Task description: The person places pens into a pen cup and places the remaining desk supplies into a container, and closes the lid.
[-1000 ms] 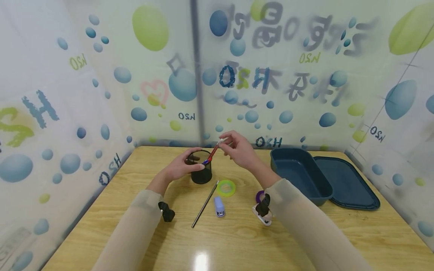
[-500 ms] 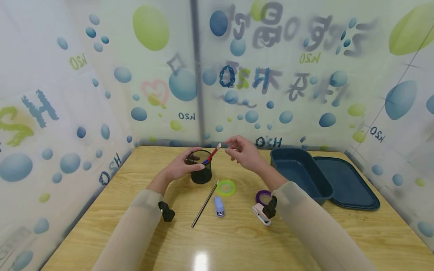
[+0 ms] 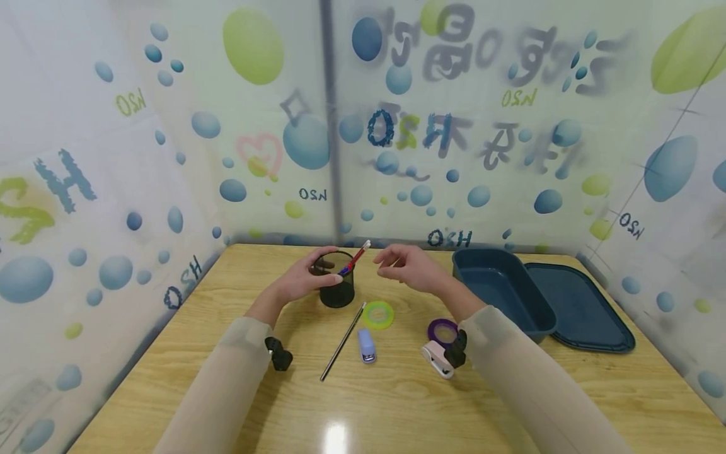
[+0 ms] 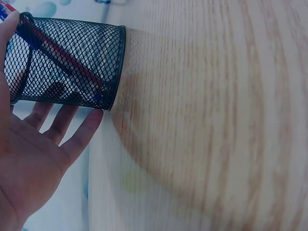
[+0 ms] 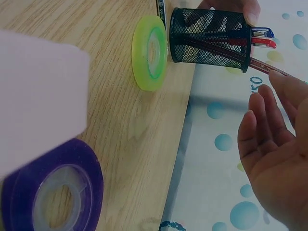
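My left hand point(image 3: 297, 277) holds the black mesh pen holder point(image 3: 337, 296) from its left side, the thumb at the rim and fingers around the far wall. The pen holder stands upright on the table. Inside it lean a red pencil point(image 3: 360, 253), a blue pen point(image 5: 260, 32) and a red pen point(image 5: 263, 43). Right of the holder, my right hand point(image 3: 409, 270) hovers with loosely bent fingers and nothing between them, apart from the pencil's pale end. The left wrist view shows my left fingers under the mesh wall point(image 4: 72, 62).
On the wooden table point(image 3: 272, 416) lie a dark pencil point(image 3: 343, 343), a yellow-green tape roll point(image 3: 387, 320), a lilac stapler point(image 3: 367, 345), a purple tape roll point(image 3: 432, 333) and a pale pink-and-white object point(image 3: 435, 357). At right stand a dark blue box point(image 3: 505, 296) and its flat lid point(image 3: 590, 306).
My right hand has let go of the red pencil, which now leans in the pen holder, and has drawn back to the right and down. The left hand stays put.
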`<move>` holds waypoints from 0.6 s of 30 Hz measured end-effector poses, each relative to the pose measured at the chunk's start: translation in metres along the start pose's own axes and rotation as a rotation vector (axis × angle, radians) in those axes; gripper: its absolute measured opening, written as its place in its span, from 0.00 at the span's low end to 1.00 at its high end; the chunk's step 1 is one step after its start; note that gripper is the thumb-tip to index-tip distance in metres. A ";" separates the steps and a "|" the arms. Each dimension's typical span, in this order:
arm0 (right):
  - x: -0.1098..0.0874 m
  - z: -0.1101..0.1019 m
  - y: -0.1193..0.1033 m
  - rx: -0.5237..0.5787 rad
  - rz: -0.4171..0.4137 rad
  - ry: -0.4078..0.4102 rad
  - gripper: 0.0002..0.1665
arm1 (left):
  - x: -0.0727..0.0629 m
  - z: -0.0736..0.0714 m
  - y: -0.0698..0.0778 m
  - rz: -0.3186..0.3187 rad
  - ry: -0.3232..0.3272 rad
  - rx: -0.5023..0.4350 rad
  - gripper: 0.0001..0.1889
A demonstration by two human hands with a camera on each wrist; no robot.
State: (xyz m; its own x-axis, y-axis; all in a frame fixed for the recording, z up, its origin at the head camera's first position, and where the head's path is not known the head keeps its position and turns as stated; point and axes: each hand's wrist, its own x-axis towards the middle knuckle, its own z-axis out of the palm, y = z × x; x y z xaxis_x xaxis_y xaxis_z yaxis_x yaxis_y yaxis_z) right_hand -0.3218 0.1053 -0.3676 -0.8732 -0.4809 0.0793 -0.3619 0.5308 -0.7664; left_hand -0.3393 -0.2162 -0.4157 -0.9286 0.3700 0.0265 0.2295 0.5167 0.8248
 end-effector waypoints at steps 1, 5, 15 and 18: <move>0.001 0.001 0.000 -0.008 -0.002 -0.021 0.14 | 0.000 0.000 0.000 -0.001 0.001 0.000 0.43; 0.005 0.002 0.000 -0.042 -0.003 -0.123 0.12 | 0.000 0.000 0.001 -0.010 0.004 0.004 0.43; 0.020 0.015 0.000 -0.143 -0.040 -0.332 0.13 | 0.001 0.000 -0.001 -0.012 0.001 0.007 0.43; 0.025 0.022 0.004 -0.160 0.011 -0.351 0.13 | 0.001 0.000 -0.001 -0.010 0.000 0.004 0.44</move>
State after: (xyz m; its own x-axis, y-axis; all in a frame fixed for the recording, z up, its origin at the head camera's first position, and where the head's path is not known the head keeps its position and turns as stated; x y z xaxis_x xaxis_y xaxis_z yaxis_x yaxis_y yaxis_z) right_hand -0.3376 0.0798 -0.3825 -0.7229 -0.6691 -0.1726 -0.4235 0.6264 -0.6544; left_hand -0.3407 -0.2161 -0.4167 -0.9310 0.3646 0.0181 0.2211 0.5236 0.8228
